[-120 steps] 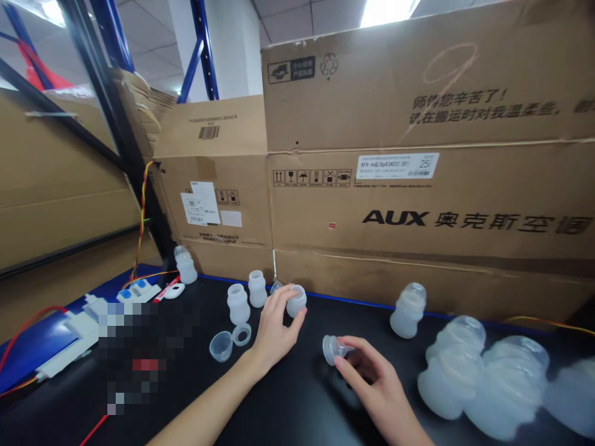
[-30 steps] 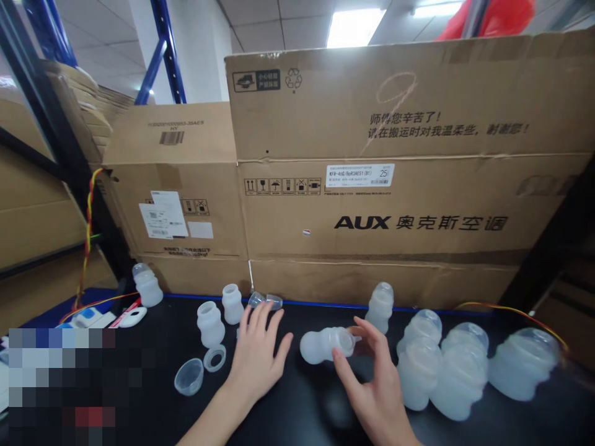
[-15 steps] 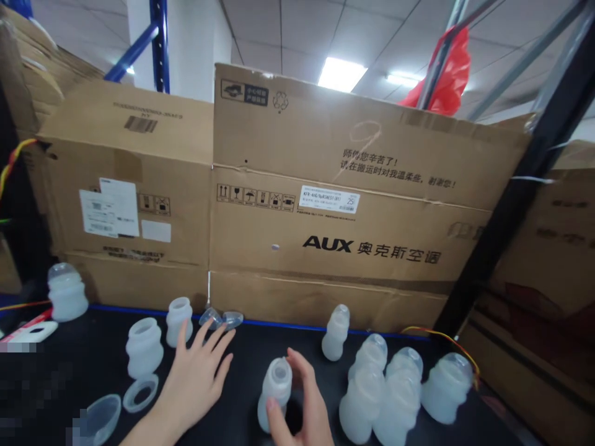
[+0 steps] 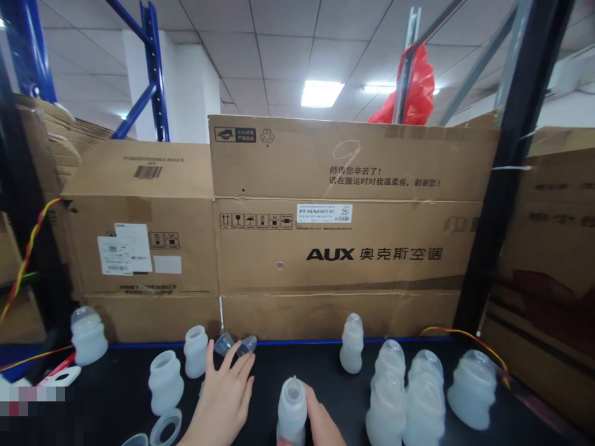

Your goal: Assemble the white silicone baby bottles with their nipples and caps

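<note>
My right hand (image 4: 320, 416) is closed round a small translucent white bottle (image 4: 292, 406) at the bottom middle. A narrow clear tip shows on top of it, with no dome cap over it. With fingers spread and stretched forward, my left hand (image 4: 227, 393) is over the black surface. Its fingertips overlap two clear dome caps, the left cap (image 4: 224, 343) and the right cap (image 4: 247, 345); whether they touch is unclear. Left of that hand stand a slim open bottle (image 4: 196, 352) and a wider open bottle (image 4: 166, 383). A translucent ring (image 4: 166, 427) lies in front.
Several capped bottles (image 4: 425, 396) are grouped at right, one slim capped bottle (image 4: 352, 344) behind them. Another capped bottle (image 4: 88, 337) is at far left. A cardboard box (image 4: 353, 279) walls off the back. A black post (image 4: 506, 186) rises at right.
The view has tilted upward, so the box sits lower. My left hand has reached closer to the clear caps. My right hand still holds the bottle, now nearer the bottom edge.
</note>
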### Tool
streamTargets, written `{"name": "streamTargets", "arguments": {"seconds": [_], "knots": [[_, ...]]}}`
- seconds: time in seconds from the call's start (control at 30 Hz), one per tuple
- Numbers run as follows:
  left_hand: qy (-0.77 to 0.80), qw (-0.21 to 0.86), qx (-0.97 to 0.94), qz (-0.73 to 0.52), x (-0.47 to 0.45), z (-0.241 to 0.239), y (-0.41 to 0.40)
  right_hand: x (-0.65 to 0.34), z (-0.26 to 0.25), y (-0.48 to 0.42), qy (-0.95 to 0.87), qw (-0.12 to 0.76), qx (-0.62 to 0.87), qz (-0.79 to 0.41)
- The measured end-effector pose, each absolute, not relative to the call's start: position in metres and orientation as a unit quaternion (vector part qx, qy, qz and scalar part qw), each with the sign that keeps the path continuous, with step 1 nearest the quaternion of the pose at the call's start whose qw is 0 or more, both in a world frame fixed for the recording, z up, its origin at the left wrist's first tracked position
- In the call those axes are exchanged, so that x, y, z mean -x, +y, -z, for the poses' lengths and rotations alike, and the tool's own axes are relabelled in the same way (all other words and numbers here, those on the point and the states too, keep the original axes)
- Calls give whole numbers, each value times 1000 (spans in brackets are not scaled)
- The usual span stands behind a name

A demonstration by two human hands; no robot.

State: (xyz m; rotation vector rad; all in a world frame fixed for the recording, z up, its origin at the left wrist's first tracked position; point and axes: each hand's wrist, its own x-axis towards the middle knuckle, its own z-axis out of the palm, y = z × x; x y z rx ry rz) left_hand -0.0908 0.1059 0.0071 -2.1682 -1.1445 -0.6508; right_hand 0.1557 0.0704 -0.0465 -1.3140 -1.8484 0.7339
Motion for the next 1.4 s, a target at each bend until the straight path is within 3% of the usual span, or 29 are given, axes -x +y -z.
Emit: {"name": "streamTargets", "arguments": {"seconds": [0.23,0.73,0.8,0.97,1.03,1.4], "knots": [[-414,226,797,378,70,-19,85,-160,20,54,-751,398,438,-294],[-477,108,706,513,69,-17,79,-165,11,42,-754,412,426,-282],[-491,41,693,526,61,-20,72,-165,9,41,-753,412,427,-283],[-465,-282,611,575,36,-30,50,-164,0,38,-759,406,420,-289],[-448,-318,601,581,29,-30,43,-164,-4,37,-765,402,413,-288],[-404,-202,704,549,29,-29,36,-164,-12,32,-770,410,397,-285]]}}
